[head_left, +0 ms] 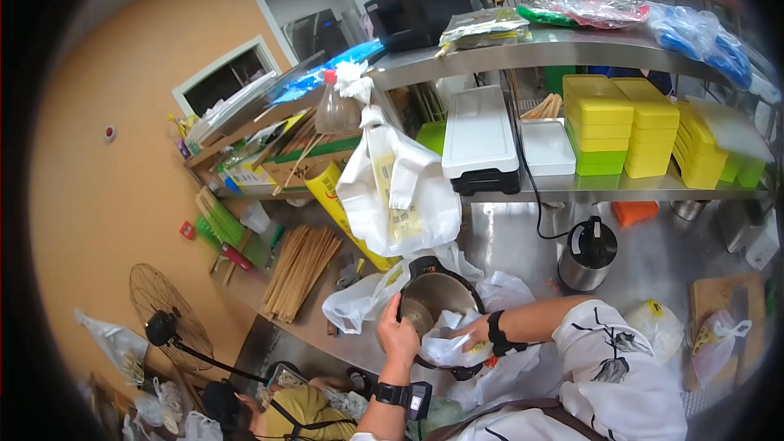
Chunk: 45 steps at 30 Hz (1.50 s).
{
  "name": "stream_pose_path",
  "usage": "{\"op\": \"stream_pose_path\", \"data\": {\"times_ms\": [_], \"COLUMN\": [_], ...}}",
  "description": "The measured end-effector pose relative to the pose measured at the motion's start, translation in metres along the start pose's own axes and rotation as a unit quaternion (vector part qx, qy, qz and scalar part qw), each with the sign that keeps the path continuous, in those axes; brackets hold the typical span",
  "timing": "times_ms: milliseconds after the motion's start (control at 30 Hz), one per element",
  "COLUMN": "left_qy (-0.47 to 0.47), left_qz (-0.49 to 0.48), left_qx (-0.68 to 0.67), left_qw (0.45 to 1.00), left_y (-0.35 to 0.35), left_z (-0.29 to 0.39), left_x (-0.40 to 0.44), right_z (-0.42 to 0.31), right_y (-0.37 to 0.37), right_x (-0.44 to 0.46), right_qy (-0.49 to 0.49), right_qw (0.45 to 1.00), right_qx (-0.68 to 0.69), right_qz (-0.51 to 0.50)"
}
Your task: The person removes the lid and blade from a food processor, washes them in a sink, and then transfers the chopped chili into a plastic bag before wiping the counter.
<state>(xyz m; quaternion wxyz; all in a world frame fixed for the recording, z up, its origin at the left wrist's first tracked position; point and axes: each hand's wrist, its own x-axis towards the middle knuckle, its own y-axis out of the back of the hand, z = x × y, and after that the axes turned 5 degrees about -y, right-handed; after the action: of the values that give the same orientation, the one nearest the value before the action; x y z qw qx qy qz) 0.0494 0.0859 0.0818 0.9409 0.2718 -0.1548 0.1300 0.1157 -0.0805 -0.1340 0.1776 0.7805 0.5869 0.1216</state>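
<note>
A metal pot [426,292] is seen on the bench [513,237] at the lower centre of the frame, its rim held at the left by the left hand [398,333], the grip clamped on it with the thumb uppermost. White plastic [445,349] inside the pot is touched by the right hand [471,335], reached in from the right; whether that grip is closed cannot be told, as the fingers are partly hidden. Black bands are worn on both wrists. The pot is surrounded by crumpled clear bags. Just above it, a knotted white bag [400,196] is shown beside a yellow roll [329,185], with wooden sticks [300,275] laid out to the left. A lidded metal kettle [588,255] is stood upright to the right, below a metal shelf [563,194] on which a white-lidded box [482,132] and stacked yellow and green containers [600,114] are lined up. A cutting board [706,294] is placed at the lower right. Another person [304,413] and a fan [170,322] are captured at the lower left.
</note>
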Motion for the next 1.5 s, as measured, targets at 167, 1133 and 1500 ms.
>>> {"op": "stream_pose_path", "data": {"times_ms": [167,1133,1500], "left_qy": [0.008,0.025,0.026], "left_qz": [0.035,0.067,0.080], "left_qx": [-0.021,-0.128,-0.044], "left_qw": [0.999,0.989,0.995], "left_y": [0.003,-0.003,-0.010], "left_z": [-0.008,-0.006,-0.027], "left_x": [0.000,-0.019,-0.008], "right_z": [-0.078,-0.084,-0.091], "right_y": [0.000,0.021,0.008], "right_x": [-0.009,-0.072,-0.100], "right_qy": [-0.121,-0.062,0.001], "right_qw": [0.993,0.802,0.909], "right_qx": [0.012,-0.556,-0.171], "right_qz": [0.000,0.208,0.381]}}
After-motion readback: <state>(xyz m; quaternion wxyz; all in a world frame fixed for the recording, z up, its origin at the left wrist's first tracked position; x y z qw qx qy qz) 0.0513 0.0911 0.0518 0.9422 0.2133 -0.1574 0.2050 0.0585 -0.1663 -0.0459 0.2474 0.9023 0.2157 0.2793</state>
